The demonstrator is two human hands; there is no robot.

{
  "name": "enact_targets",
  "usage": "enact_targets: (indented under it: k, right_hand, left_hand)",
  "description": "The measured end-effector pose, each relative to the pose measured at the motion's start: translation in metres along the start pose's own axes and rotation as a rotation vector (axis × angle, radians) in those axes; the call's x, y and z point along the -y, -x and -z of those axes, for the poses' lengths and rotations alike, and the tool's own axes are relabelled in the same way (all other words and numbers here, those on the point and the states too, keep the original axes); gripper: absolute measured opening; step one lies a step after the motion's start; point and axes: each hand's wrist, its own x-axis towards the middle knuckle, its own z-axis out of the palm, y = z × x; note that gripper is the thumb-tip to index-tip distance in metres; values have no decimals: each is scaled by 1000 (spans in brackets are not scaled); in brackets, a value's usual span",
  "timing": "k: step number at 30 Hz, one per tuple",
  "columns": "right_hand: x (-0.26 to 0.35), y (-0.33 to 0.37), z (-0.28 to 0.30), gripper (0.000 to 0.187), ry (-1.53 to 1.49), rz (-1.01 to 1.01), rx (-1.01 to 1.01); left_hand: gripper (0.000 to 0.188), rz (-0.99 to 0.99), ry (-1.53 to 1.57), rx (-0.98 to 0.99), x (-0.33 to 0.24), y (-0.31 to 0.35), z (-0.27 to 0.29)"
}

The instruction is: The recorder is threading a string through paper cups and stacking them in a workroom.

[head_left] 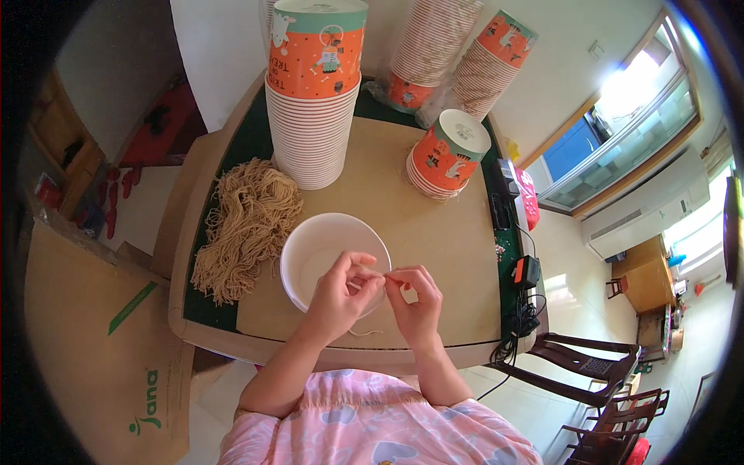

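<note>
Head view: the left hand and right hand meet over the round white paper bucket, each grip pinched narrow on a thin beige soft-fibre string, its tail visible below. Probably featherlight, limp, fray-prone; best pinched near its ends.

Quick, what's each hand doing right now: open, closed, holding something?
Left hand: closed in a pinch, apparently on a thin pale strand.
Right hand: also pinched closed, fingertips meeting the left's, apparently on the same strand.
</note>
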Motion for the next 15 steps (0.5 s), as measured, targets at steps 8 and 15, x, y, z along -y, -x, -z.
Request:
enact_targets:
  k: [8, 15]
  right_hand:
    - [-3, 1, 0, 12, -79, -145, -24]
    - [-2, -3, 5, 14, -58, -54, 46]
  left_hand:
    - [11, -145, -253, 51, 7, -1, -1]
    - [8, 13, -69, 138, 9, -1, 5]
